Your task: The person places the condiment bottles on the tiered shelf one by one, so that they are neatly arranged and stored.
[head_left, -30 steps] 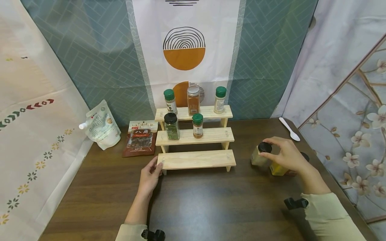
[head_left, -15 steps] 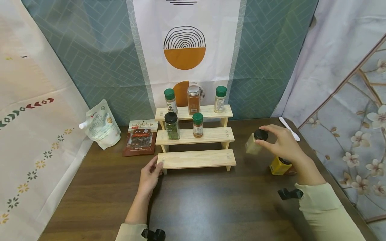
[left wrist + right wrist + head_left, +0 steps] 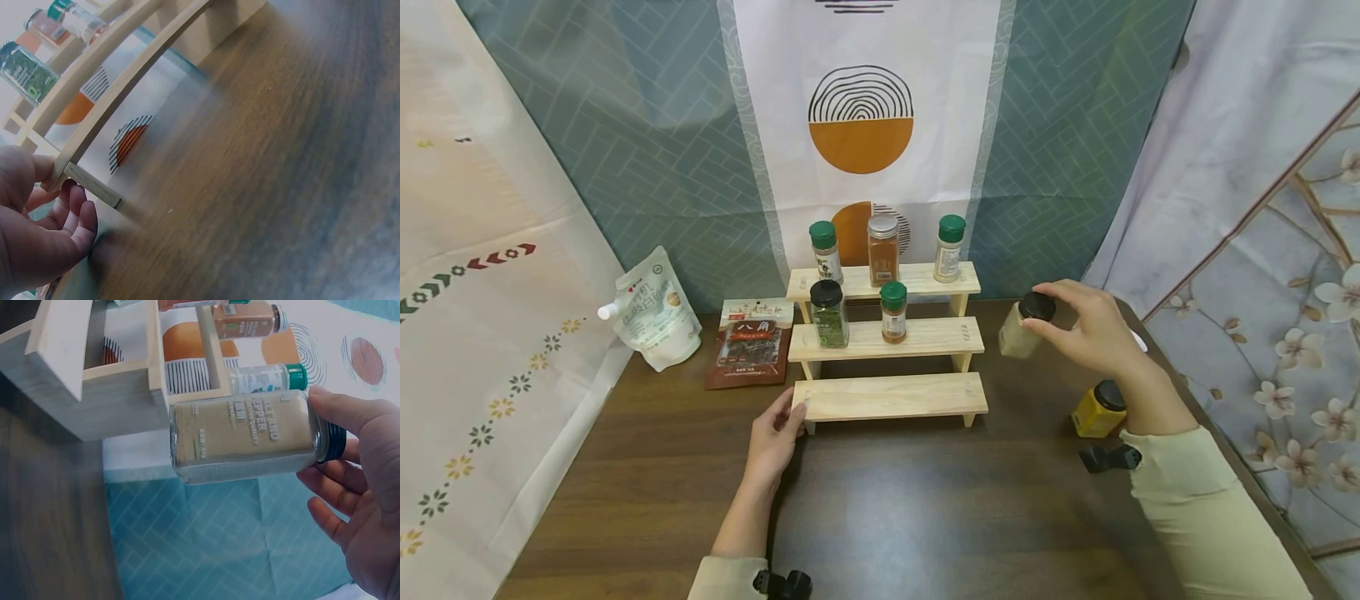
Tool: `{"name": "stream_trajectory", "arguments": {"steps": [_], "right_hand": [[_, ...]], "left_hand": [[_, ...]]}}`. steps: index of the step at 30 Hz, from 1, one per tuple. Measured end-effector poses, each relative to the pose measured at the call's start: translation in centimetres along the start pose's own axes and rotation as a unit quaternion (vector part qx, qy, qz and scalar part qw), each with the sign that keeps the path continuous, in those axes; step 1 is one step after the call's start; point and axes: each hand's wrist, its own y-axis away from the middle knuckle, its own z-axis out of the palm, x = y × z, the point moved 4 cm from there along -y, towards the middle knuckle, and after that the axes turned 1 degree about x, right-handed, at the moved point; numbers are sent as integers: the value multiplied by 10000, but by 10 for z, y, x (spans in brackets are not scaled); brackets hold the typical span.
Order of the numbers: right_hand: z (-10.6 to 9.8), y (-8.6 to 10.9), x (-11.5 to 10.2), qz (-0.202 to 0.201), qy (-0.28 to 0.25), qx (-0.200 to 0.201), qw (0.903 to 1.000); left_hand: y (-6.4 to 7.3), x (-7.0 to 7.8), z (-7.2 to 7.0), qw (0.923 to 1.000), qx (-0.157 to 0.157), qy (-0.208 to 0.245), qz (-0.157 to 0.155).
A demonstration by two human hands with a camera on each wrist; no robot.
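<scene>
My right hand (image 3: 1090, 329) pinches the black lid of a square glass spice jar (image 3: 1018, 335) and holds it off the table, right of the wooden three-step rack (image 3: 887, 398). Pale tan powder fills much of the jar (image 3: 247, 434), and "PEPPER" shows on its label in the right wrist view. With thumb and fingers, my left hand (image 3: 775, 433) grips the left end of the rack's lowest step. On the middle step stand a black-lidded jar of green herbs (image 3: 829, 317) and a small green-capped bottle (image 3: 892, 315).
Two green-capped bottles and an orange-brown shaker (image 3: 883, 252) stand on the top step. A yellow black-lidded container (image 3: 1097, 410) is near my right forearm. Left of the rack lie a brown packet (image 3: 750, 346) and a white spouted pouch (image 3: 658, 312). A white spoon is mostly hidden behind my right wrist.
My right hand has lifted the spice jar from beside the yellow container and carried it left and back toward the rack. The left hand has stayed on the rack.
</scene>
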Motion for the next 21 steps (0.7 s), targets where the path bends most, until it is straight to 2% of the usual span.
{"name": "stream_trajectory", "arguments": {"steps": [6, 12, 13, 18, 21], "right_hand": [[3, -15, -8, 79, -19, -19, 10000], [11, -27, -17, -85, -178, 156, 9997], [12, -29, -17, -105, -193, 174, 9996], [22, -39, -23, -228, -299, 152, 9992], [29, -44, -25, -300, -374, 102, 9988]], "left_hand": [[0, -3, -1, 9999, 71, -10, 87], [0, 0, 0, 9999, 62, -26, 126], [3, 5, 0, 9999, 34, -13, 101], [4, 8, 0, 10000, -11, 68, 59], [2, 3, 0, 9999, 8, 66, 82]]}}
